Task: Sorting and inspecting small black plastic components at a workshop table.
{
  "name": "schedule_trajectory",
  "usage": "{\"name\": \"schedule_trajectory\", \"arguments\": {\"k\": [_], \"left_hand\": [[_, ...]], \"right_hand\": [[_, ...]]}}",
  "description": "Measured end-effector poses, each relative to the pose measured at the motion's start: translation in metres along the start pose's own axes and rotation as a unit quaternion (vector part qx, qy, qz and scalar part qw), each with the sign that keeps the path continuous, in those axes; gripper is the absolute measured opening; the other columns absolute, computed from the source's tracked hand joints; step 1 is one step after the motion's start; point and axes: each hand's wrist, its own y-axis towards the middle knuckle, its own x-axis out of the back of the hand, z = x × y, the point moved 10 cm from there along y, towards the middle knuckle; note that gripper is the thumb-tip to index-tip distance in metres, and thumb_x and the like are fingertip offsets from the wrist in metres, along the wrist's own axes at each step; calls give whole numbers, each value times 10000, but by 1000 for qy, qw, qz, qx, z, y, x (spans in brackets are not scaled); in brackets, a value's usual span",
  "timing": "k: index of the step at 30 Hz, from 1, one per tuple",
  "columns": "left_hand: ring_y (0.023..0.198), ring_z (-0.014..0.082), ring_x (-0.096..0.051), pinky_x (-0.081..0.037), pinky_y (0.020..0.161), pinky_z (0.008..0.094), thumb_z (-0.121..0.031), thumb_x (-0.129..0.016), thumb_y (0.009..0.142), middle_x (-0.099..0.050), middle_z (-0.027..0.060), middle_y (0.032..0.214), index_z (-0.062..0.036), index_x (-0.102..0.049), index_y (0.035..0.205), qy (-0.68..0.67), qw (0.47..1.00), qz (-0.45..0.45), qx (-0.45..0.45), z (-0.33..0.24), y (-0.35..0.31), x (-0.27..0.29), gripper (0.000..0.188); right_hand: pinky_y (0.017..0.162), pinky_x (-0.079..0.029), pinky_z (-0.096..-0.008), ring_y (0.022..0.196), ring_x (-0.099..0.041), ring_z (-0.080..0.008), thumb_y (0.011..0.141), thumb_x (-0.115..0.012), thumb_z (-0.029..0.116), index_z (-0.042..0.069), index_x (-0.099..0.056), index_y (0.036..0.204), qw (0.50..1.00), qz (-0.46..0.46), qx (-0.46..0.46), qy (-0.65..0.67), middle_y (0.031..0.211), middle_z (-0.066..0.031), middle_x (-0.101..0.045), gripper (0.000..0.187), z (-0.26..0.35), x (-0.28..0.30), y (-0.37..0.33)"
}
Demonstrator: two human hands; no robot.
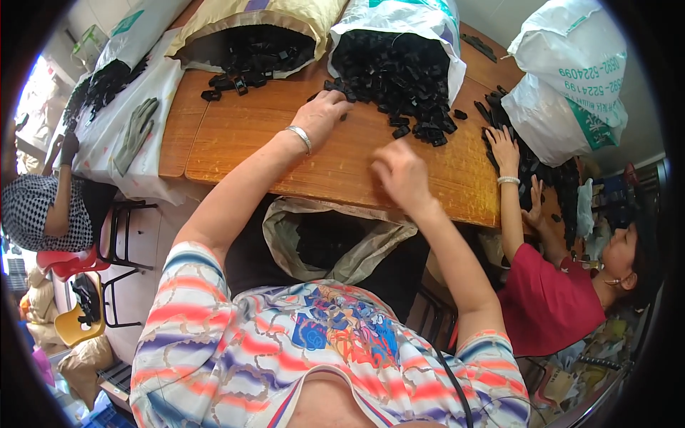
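My left hand [322, 120], with a silver bracelet at the wrist, is at the left edge of a heap of small black plastic parts [389, 75] spilling from a white sack [457, 60]. Its fingers are bent and closed on a small black plastic part, mostly hidden beneath them. Over the wooden table [257, 157], below the heap, my right hand [403, 175] is curled and smeared by motion; whether it holds anything does not show. In front of my lap, under the table edge, an open beige sack [285, 253] has dark contents.
A tan sack [193, 43] of black parts lies at the table's far left. On the right, a co-worker in a red shirt [549, 307] reaches among black pieces beside a white bag [571, 85]. Another person [46, 210] sits left, near a grey glove [135, 135].
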Motion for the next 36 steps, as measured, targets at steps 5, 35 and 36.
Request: {"name": "schedule_trajectory", "arguments": {"k": [5,35,36], "left_hand": [[1037,320,-565,-499,907,386,-59,-662,826,-610,116,1062,-69,-670,1005,53,994,85,34,4,4,-20,180],[988,379,-608,-509,870,434,-148,-659,816,-604,200,1053,-32,-531,1230,-35,982,50,180,-17,-54,7,449],[959,381,-614,-515,856,444,-109,-634,815,-609,201,1011,-30,-536,1227,-55,986,47,151,-25,-53,7,431]], "right_hand": [[768,-531,-434,890,-636,-354,813,-600,-14,49,-682,1018,989,-2,-62,-136,1024,-136,-562,230,-78,-1,25],[742,-532,-475,865,-631,-415,821,-699,81,20,-650,983,985,134,-32,-103,1001,-199,-560,180,-6,-37,6],[742,-532,-475,865,-631,-415,821,-699,81,20,-650,983,985,133,-34,-105,1001,-199,-560,180,-7,-33,6]]}}
